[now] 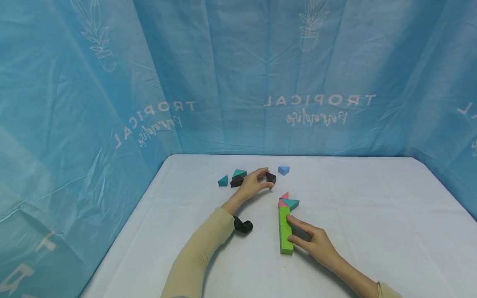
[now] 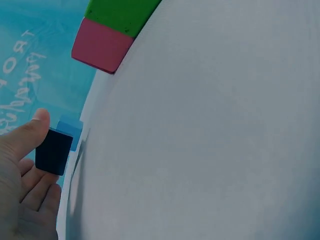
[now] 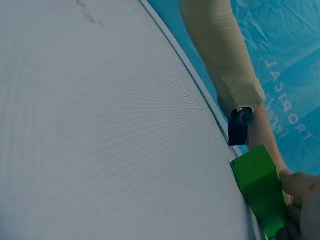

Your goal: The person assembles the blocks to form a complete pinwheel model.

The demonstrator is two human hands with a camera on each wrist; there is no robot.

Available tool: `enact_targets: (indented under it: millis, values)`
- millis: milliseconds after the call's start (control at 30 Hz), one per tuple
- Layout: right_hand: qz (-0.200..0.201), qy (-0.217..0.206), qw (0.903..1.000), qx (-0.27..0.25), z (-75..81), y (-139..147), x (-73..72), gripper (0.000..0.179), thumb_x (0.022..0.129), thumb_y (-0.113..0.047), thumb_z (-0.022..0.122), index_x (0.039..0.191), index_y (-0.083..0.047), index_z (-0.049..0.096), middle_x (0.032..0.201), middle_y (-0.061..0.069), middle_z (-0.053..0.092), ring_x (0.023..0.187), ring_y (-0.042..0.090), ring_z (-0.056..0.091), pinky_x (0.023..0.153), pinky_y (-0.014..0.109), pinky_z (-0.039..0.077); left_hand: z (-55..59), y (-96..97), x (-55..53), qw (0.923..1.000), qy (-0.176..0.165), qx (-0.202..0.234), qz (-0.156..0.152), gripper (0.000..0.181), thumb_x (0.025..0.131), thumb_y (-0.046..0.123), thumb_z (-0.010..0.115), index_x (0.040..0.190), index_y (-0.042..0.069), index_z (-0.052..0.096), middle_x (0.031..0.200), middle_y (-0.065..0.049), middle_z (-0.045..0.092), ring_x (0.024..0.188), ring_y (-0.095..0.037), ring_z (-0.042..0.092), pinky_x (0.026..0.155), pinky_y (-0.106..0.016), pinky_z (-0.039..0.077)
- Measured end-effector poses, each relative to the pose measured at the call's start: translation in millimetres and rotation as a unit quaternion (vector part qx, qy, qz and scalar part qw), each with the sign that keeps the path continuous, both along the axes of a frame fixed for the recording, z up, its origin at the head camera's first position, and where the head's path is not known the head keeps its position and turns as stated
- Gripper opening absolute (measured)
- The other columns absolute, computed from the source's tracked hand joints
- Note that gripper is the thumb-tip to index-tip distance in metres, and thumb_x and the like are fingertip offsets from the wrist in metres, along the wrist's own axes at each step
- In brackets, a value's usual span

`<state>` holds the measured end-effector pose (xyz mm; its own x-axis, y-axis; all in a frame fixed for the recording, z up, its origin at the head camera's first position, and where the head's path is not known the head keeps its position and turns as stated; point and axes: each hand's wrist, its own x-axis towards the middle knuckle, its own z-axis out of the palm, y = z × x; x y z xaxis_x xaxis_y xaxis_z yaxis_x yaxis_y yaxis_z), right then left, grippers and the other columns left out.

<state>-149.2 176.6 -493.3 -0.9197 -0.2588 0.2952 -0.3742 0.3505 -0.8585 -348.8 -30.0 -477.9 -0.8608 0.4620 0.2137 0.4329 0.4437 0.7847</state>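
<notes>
My left hand (image 1: 253, 183) pinches a black triangular block (image 1: 271, 177) between thumb and fingers at the back of the table; the left wrist view shows the black block (image 2: 54, 152) in its grip. My right hand (image 1: 314, 242) touches the right side of a row of green blocks (image 1: 285, 231), its thumb nearer the front and a finger farther back. At the row's far end a pink triangular block (image 1: 282, 203) and a teal triangular block (image 1: 292, 203) adjoin it, with another pink triangle (image 1: 285, 195) just behind.
Left of my left hand lie a teal triangular block (image 1: 223, 181), another teal block (image 1: 239, 173) and a black block (image 1: 237, 181). A blue triangular block (image 1: 284, 170) lies at the back. Blue printed curtains (image 1: 238, 74) surround the white table (image 1: 354, 198). A black device (image 1: 243, 226) is at my left wrist.
</notes>
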Motion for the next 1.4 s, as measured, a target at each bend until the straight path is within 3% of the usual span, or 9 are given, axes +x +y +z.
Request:
enact_targets:
  millis: [467, 633, 800, 833, 1000, 1200, 1400]
  values:
    - [0.007, 0.008, 0.9999, -0.002, -3.6, 0.6, -1.5, 0.055, 0.085, -0.025, 0.071, 0.136, -0.014, 0.053, 0.139, 0.005, 0.047, 0.127, 0.023, 0.042, 0.1, 0.018, 0.033, 6.9, 18.5, 7.9, 0.9987, -0.005, 0.01, -0.049, 0.068, 0.082, 0.025, 0.074, 0.139, 0.003, 0.045, 0.134, -0.013, 0.052, 0.121, -0.024, 0.051, 0.1, -0.028, 0.041]
    - [0.004, 0.009, 1.0, -0.001, -2.2, -0.2, -0.3, 0.054, 0.085, -0.02, 0.071, 0.136, -0.012, 0.053, 0.139, 0.006, 0.047, 0.127, 0.024, 0.043, 0.1, 0.016, 0.032, -1.9, 16.6, 4.6, 0.9974, 0.004, 0.007, -0.071, 0.071, 0.081, 0.036, 0.073, 0.139, 0.004, 0.046, 0.134, -0.01, 0.053, 0.12, -0.019, 0.052, 0.099, -0.025, 0.042]
    - [0.003, 0.011, 0.9999, 0.0, 13.3, -4.6, 6.1, 0.053, 0.085, -0.011, 0.071, 0.134, -0.004, 0.052, 0.138, 0.014, 0.046, 0.126, 0.032, 0.042, 0.099, 0.014, 0.031, -5.2, 16.7, 4.3, 0.9964, -0.001, 0.01, -0.084, 0.069, 0.081, 0.03, 0.074, 0.138, 0.003, 0.046, 0.135, -0.011, 0.052, 0.12, -0.02, 0.051, 0.098, -0.025, 0.042]
    - [0.004, 0.01, 0.9999, -0.001, 17.5, -5.5, 7.9, 0.053, 0.085, -0.01, 0.071, 0.134, -0.002, 0.052, 0.138, 0.016, 0.046, 0.126, 0.033, 0.042, 0.099, 0.014, 0.031, -0.2, 17.0, 8.5, 0.9967, -0.012, 0.006, -0.08, 0.068, 0.082, 0.024, 0.074, 0.138, 0.0, 0.045, 0.136, -0.013, 0.051, 0.122, -0.022, 0.05, 0.1, -0.026, 0.041]
    - [0.007, 0.003, 1.0, 0.0, 31.3, -7.9, 13.1, 0.052, 0.085, -0.009, 0.07, 0.133, 0.001, 0.052, 0.137, 0.019, 0.046, 0.126, 0.034, 0.042, 0.098, 0.014, 0.031, 0.7, 18.7, 6.5, 0.9971, -0.02, -0.016, -0.072, 0.065, 0.086, 0.024, 0.071, 0.14, 0.0, 0.043, 0.138, -0.012, 0.049, 0.123, -0.023, 0.049, 0.099, -0.023, 0.04]
    - [0.006, 0.005, 1.0, -0.004, 31.3, -8.1, 13.3, 0.052, 0.085, -0.01, 0.07, 0.132, 0.001, 0.053, 0.137, 0.019, 0.047, 0.126, 0.034, 0.042, 0.099, 0.013, 0.03, 3.7, 21.2, 5.9, 0.9986, -0.02, -0.004, -0.05, 0.05, 0.094, 0.024, 0.06, 0.136, 0.0, 0.048, 0.133, -0.012, 0.054, 0.119, -0.021, 0.053, 0.096, -0.023, 0.043]
    - [0.006, 0.007, 0.9999, -0.008, 30.5, -8.1, 13.1, 0.052, 0.084, -0.009, 0.071, 0.132, 0.001, 0.053, 0.136, 0.019, 0.047, 0.126, 0.035, 0.042, 0.099, 0.013, 0.03, 4.7, 25.5, 6.8, 0.999, -0.023, 0.001, -0.038, 0.044, 0.093, 0.02, 0.062, 0.131, -0.001, 0.054, 0.128, -0.012, 0.057, 0.114, -0.021, 0.056, 0.093, -0.024, 0.046]
